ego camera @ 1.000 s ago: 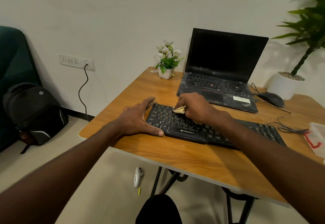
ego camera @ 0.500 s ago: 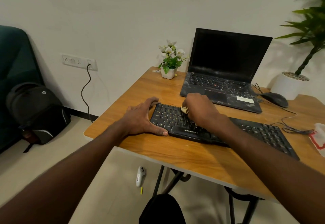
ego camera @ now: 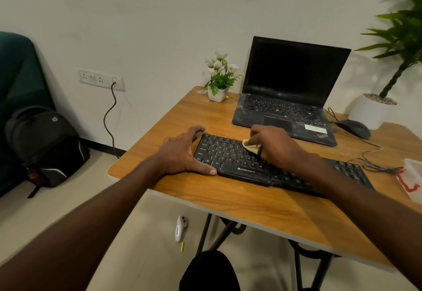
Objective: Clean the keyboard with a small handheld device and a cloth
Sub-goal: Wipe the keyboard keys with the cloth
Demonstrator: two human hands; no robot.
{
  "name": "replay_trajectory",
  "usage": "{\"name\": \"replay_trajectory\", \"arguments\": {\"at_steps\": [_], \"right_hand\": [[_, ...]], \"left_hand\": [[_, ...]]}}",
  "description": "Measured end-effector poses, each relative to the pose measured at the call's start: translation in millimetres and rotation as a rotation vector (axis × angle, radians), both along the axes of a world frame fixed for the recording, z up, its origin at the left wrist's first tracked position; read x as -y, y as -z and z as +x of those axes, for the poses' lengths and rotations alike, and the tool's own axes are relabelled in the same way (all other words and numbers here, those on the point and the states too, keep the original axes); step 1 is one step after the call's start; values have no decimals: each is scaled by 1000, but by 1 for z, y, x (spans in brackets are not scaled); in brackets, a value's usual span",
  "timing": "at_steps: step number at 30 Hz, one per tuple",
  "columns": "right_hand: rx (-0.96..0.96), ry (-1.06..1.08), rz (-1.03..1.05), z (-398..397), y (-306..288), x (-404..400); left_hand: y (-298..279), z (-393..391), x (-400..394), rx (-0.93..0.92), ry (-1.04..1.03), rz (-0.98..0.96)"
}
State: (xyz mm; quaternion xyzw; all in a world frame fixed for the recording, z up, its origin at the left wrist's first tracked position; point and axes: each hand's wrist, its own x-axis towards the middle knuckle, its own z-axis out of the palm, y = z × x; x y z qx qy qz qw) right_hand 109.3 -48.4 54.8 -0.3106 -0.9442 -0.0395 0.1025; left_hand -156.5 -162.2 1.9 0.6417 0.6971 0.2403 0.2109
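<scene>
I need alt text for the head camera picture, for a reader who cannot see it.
A person's right hand presses a small tan cloth onto a black keyboard on a wooden table, while the left hand holds the keyboard's left end. An open laptop stands behind it.

Plain off-white wall ahead of me, socket strip low on it with 1 black cable plugged in. Pale tile floor. Wooden table on black legs. Dark green chair far left.
</scene>
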Motion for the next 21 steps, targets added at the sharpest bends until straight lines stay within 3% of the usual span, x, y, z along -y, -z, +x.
{"name": "replay_trajectory", "arguments": {"at_steps": [3,9,14,18,21], "right_hand": [[-73,152,-42,-8,-5,-5],[25,-19,91,-4,8,13],[-297,159,-198,5,0,-10],[-107,109,38,-3,12,7],[-130,81,6,3,16,8]], "left_hand": [[0,-1,-1,0,8,-6],[0,2,1,2,1,13],[-1,1,-1,2,8,-4],[1,1,-1,-1,6,4],[2,1,-2,3,7,8]]}}
